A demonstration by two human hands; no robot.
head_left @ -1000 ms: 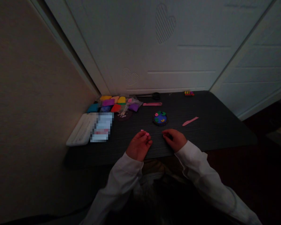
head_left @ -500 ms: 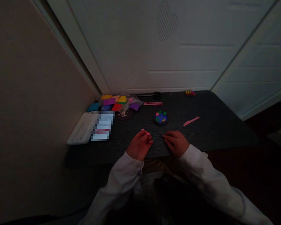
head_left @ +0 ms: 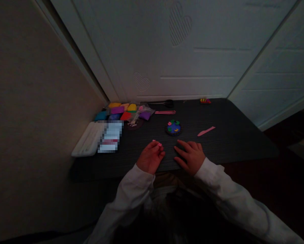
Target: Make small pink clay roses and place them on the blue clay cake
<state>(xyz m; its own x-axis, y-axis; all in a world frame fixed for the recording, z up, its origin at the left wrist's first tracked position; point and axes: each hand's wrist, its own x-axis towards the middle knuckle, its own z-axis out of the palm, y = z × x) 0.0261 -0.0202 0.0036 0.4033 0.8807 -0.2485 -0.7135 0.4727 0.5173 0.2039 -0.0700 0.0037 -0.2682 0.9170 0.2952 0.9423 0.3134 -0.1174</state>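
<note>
Between the fingers of my left hand (head_left: pixel 151 157) is a small piece of pink clay (head_left: pixel 159 144), with another bit of pink showing above the fingertips. My right hand (head_left: pixel 190 156) is over the table's near side with its fingers spread, holding nothing. Just beyond the two hands lies a round clay piece (head_left: pixel 173 128) with a dark rim, a blue middle, and green, pink and yellow shapes on it. A pink clay knife (head_left: pixel 206 131) rests to the right of it.
Packets of coloured clay (head_left: pixel 126 116) are heaped at the back left, behind a white tray (head_left: pixel 88 139) and a blurred-out sheet. Pink tools (head_left: pixel 165 112) and black scissors (head_left: pixel 168 103) lie toward the back. A small colourful piece (head_left: pixel 205 101) sits at the far right edge.
The fingers of my right hand have gone from pinched together to spread apart. My left hand keeps its grip on the pink clay, nearly still.
</note>
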